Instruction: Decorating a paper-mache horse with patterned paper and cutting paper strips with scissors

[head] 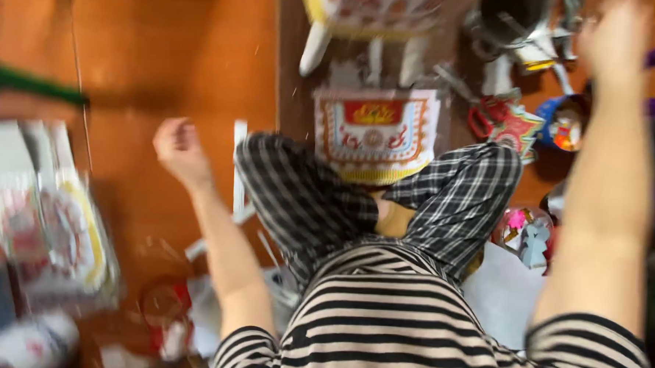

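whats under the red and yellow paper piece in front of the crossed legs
The red and yellow paper piece lies on a dark board on the orange floor; whatever sits directly beneath it is covered.

We had a single view, worn on the head and looking steeply down over the person's own striped chest and crossed legs to the orange floor (163, 66). It sat close, the left hand (176, 146) and right hand (615, 42) both within frame, and motion blurred the picture.
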